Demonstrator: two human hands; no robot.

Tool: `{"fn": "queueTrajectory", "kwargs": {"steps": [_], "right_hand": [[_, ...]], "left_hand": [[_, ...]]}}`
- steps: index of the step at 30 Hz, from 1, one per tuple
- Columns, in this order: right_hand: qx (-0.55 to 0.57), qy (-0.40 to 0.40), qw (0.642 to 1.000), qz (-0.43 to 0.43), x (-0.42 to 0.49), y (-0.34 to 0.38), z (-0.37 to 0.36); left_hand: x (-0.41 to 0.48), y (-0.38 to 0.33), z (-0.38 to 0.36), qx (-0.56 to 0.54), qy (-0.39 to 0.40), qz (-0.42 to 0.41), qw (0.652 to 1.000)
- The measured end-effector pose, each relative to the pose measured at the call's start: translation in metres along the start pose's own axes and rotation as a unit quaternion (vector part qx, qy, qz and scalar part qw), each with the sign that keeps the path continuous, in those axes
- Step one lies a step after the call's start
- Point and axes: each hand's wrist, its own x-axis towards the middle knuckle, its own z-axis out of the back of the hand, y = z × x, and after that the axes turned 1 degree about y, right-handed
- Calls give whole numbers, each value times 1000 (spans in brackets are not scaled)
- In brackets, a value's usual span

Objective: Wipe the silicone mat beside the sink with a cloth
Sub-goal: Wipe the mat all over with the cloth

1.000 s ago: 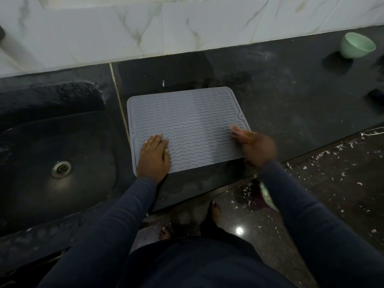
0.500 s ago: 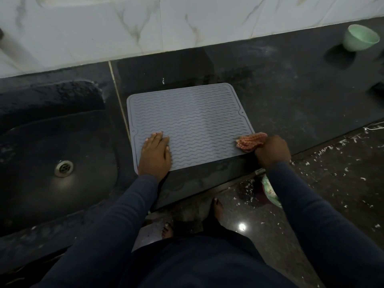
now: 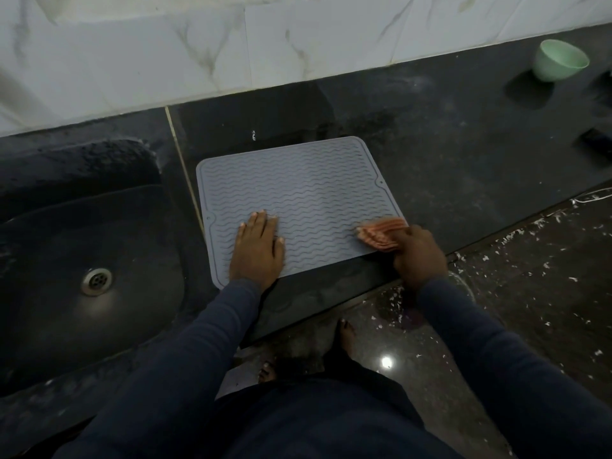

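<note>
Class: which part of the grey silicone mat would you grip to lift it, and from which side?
Likely pinch the far right corner of the silicone mat, coming from the right. It lies flat and thin, so only an edge peels up; the left hand presses its near left part, and the cloth in the right hand covers the near right corner.

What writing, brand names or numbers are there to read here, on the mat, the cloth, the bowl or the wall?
No readable text in this view.
silicone mat: only wavy ridges, no lettering.
cloth: only stripes.
bowl: plain green.
wall tiles: only marble veins.
white mark on the counter behind the mat: too small to tell whether it is writing.
</note>
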Motion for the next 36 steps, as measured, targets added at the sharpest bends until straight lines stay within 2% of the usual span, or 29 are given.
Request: {"fn": "queueTrajectory", "kwargs": {"steps": [3,5,7,9,12,15,19,22,23,24,27,29,32,36], "right_hand": [[8,21,991,-130,16,0,20],[70,16,987,-144,27,28,25],[140,-7,990,0,26,72,21],[177,3,975,134,12,120,0],[96,52,980,168,-13,156,-41],[44,54,987,144,-4,106,-31],[12,16,999,-26,24,14,5],[21,19,995,-96,41,8,21],[24,11,996,-85,41,19,24],[23,7,999,-39,38,35,22],[68,-1,987,143,8,97,-6],[59,66,973,211,-18,117,-28],[21,57,978,201,-15,75,-16],[-53,36,996,57,14,-15,19]], "left_hand": [[0,1,0,-5,-1,4,1000],[0,1,0,-8,1,6,1000],[0,0,0,-5,2,6,1000],[1,0,2,0,3,0,1000],[1,1,4,-6,13,-10,1000],[0,0,4,-3,1,-3,1000],[0,-1,2,-9,-4,5,1000],[0,0,2,-10,-5,5,1000],[0,-1,2,-12,-5,5,1000],[0,-1,1,-12,-4,5,1000],[1,0,0,-14,-8,6,1000],[0,2,-2,-17,-14,7,1000],[1,3,-1,-17,-11,7,1000],[0,2,1,-20,-6,10,1000]]}}
